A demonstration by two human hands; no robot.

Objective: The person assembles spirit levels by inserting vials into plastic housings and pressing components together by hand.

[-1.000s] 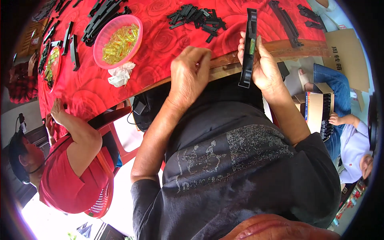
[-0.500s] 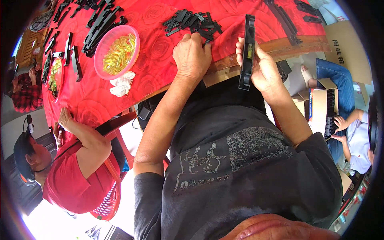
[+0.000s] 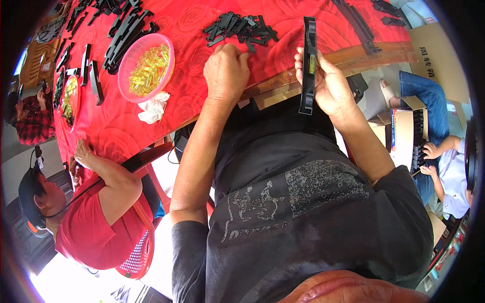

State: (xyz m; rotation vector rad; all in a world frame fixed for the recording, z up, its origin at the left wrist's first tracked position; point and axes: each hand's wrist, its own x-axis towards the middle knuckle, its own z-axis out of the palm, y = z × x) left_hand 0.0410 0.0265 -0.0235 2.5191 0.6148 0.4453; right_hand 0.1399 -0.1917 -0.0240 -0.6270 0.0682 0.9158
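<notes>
My right hand [image 3: 327, 83] holds a long black plastic bar [image 3: 308, 63] upright near the table edge; a small yellow-green piece shows in its middle. My left hand [image 3: 226, 70] rests palm down on the red flowered tablecloth [image 3: 192, 101], its fingertips at the near edge of a pile of small black plastic parts [image 3: 241, 29]. Whether its fingers pinch a part is hidden.
A pink bowl [image 3: 146, 65] of yellow-green clear pieces sits left, crumpled white tissue [image 3: 152, 108] beside it. Long black bars [image 3: 124, 33] lie farther back. A person in red [image 3: 96, 222] sits at my left. Another person [image 3: 444, 166] handles a cardboard box [image 3: 404, 136] at right.
My left hand has slid forward across the cloth to the pile of small black parts. My right hand keeps the black bar upright, nearly unmoved.
</notes>
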